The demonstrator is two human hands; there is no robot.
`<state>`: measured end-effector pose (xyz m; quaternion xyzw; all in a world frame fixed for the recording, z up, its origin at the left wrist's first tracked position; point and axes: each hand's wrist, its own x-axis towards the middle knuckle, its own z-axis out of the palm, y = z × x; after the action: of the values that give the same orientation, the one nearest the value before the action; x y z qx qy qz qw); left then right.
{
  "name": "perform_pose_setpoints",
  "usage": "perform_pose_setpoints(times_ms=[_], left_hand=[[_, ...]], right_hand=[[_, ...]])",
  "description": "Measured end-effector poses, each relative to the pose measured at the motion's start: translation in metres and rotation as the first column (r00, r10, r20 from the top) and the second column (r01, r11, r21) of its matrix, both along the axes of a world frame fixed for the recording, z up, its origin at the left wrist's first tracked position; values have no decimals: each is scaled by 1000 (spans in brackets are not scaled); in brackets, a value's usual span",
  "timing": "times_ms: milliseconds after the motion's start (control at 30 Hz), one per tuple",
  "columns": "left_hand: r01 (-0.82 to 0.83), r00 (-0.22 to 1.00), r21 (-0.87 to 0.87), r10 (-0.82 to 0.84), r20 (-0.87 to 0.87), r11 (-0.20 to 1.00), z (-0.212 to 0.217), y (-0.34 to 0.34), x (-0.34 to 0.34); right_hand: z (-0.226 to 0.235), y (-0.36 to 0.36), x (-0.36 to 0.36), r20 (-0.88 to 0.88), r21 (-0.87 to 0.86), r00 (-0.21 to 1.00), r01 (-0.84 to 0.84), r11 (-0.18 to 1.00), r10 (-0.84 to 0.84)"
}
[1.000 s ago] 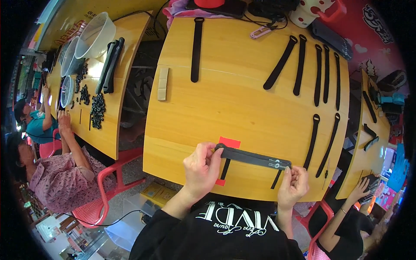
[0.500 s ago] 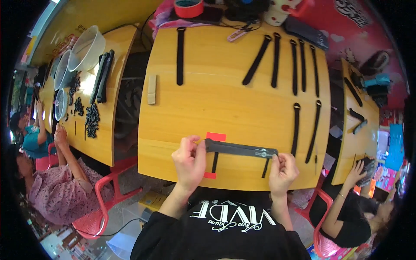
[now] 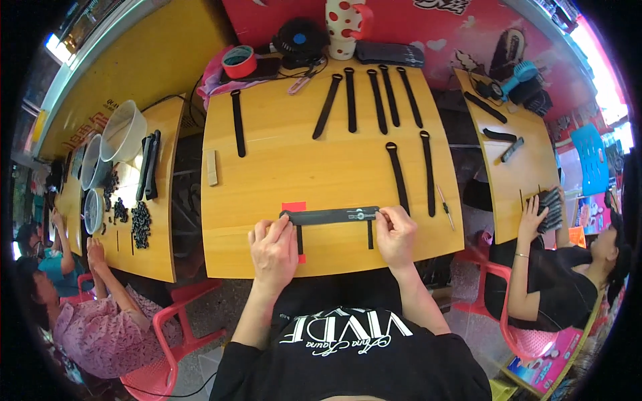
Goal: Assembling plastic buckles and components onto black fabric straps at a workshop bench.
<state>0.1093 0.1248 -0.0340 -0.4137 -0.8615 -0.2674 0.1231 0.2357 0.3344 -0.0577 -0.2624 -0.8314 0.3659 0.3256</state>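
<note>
A black strap point(image 3: 331, 216) lies crosswise near the front edge of the yellow wooden table point(image 3: 281, 167). My left hand point(image 3: 274, 248) pinches its left end and my right hand point(image 3: 396, 235) pinches its right end, holding it flat and stretched. Two short black marks or strips point(image 3: 369, 235) run under the strap toward me. Red tape point(image 3: 293, 206) shows on the table behind the left end of the strap.
Several black straps point(image 3: 374, 100) lie at the table's back, two point(image 3: 411, 170) on the right, one point(image 3: 237, 122) on the left. A red tape roll point(image 3: 239, 61), small fan point(image 3: 299, 39) and dotted mug point(image 3: 341, 27) stand at the back. People sit at both side tables.
The view has shifted, so the table looks less tilted. Both hands still hold the strap's ends in the same place near the front edge.
</note>
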Motion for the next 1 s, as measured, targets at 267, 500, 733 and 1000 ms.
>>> perform_pose_setpoints(times_ms=[267, 500, 733, 1000], left_hand=[[208, 978, 34, -208, -5, 978, 16, 32, 23], [336, 942, -80, -335, 28, 938, -2, 70, 47], [313, 950, -179, -311, 42, 933, -4, 71, 47], [337, 935, -99, -322, 146, 936, 3, 69, 40]], right_hand=[[-2, -1, 4, -105, -85, 993, 43, 995, -52], [-3, -1, 0, -99, -67, 993, 59, 996, -66], [-1, 0, 2, -18, -44, 999, 44, 998, -45], [2, -3, 11, -195, -105, 981, -37, 994, 16]])
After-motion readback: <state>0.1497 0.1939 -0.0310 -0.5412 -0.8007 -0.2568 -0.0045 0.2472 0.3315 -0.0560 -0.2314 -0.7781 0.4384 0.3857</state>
